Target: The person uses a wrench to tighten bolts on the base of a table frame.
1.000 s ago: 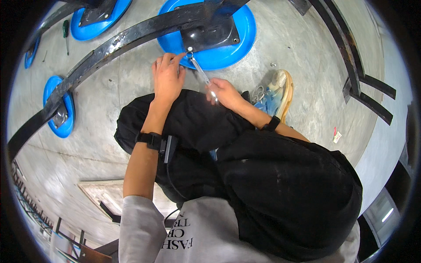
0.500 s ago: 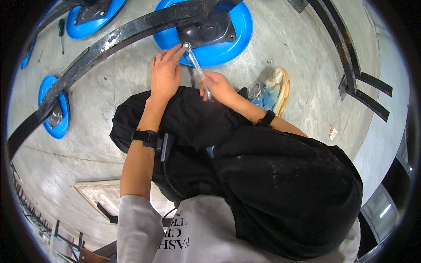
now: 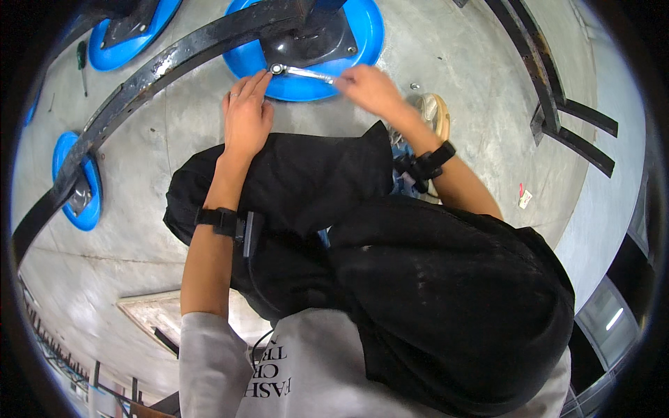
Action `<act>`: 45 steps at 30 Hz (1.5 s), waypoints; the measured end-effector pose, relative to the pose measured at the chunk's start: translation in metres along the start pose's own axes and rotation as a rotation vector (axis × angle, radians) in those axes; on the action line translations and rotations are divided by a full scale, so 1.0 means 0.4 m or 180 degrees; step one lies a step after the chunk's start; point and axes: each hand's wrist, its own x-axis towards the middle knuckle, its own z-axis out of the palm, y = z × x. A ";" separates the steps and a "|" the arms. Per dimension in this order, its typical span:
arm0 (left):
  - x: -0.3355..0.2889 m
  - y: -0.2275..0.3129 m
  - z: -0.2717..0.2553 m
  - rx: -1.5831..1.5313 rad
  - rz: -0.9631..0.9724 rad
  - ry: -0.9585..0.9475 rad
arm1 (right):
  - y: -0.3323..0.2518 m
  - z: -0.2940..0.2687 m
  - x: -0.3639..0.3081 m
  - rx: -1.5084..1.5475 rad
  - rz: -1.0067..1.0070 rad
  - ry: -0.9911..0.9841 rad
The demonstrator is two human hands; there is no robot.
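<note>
A silvery ring wrench (image 3: pixel 308 74) has its ring end over a bolt at the near corner of a black metal plate (image 3: pixel 313 45). That plate sits on a round blue plastic disc (image 3: pixel 306 88). Closed round the wrench's handle end is my right hand (image 3: pixel 373 90), slightly blurred. My left hand (image 3: pixel 249 115) lies palm down with its fingers stretched out, the fingertips at or beside the ring end; whether they touch it, I cannot tell. A curved black metal bar (image 3: pixel 178 64) runs above the plate.
More blue discs with black plates stand at the upper left (image 3: pixel 115 52) and far left (image 3: pixel 64 143). A green-handled screwdriver (image 3: pixel 82 59) lies on the floor. Black metal bars (image 3: pixel 540 63) rise at the right. A small nut (image 3: pixel 415 86) lies near my shoe (image 3: pixel 439 118).
My right hand has swung the wrench's handle away from me and to the right, so the wrench now lies nearly crosswise. My left hand stays by the ring end.
</note>
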 end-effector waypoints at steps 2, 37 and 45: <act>0.005 0.004 -0.001 0.0005 -0.0030 -0.0091 | -0.031 -0.042 0.010 -0.0771 -0.0431 0.0301; 0.008 0.013 0.003 0.0252 -0.0018 -0.0103 | -0.149 0.147 -0.076 0.3657 0.1314 -0.1637; 0.006 0.020 -0.013 0.0328 0.0028 -0.0238 | -0.013 0.135 -0.067 0.2251 0.0873 -0.0723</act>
